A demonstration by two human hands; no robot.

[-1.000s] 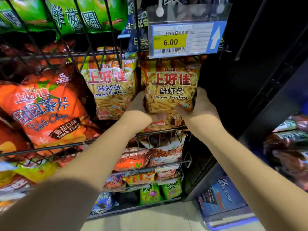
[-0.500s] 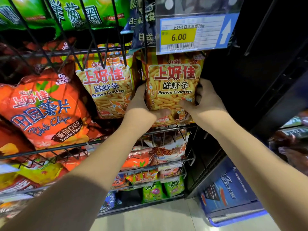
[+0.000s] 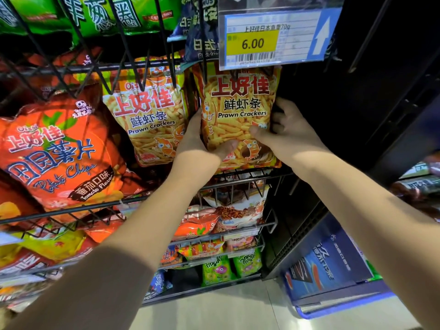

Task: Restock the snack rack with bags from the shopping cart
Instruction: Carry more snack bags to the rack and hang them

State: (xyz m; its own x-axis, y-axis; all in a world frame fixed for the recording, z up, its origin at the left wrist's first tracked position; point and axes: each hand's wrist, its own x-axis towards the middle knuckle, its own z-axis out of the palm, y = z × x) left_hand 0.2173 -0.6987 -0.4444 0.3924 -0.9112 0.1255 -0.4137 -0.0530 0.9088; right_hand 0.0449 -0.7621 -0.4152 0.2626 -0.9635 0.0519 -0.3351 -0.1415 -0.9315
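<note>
Head view, looking up at my two bare arms reaching into a black wire snack rack (image 3: 240, 183). Between my hands is a yellow-orange plastic bag of prawn crackers (image 3: 238, 108) with red Chinese lettering, standing upright in the rightmost column of the rack. Its top is tucked behind a clear plastic price tag (image 3: 273, 39) with a yellow panel reading 6.00, and its bottom edge is just above the front wire rail.

My left hand (image 3: 197, 144) grips the bag's lower left edge, with the thumb laid across the front near the bottom; the other fingers go behind the bag, out of sight. My right hand (image 3: 285, 132) grips the right edge, thumb pressed on the front and the curled fingers (image 3: 281, 108) wrapped round the side.

Just left of it, behind a wire divider, stands a second matching prawn cracker bag (image 3: 152, 120). Farther left leans a large orange tomato-flavour potato chip bag (image 3: 59, 158). Green snack bags (image 3: 107, 15) fill the tier above, and smaller mixed packets (image 3: 214, 225) sit on the lower shelves. A blue printed board (image 3: 328, 265) leans near the floor at the lower right.
</note>
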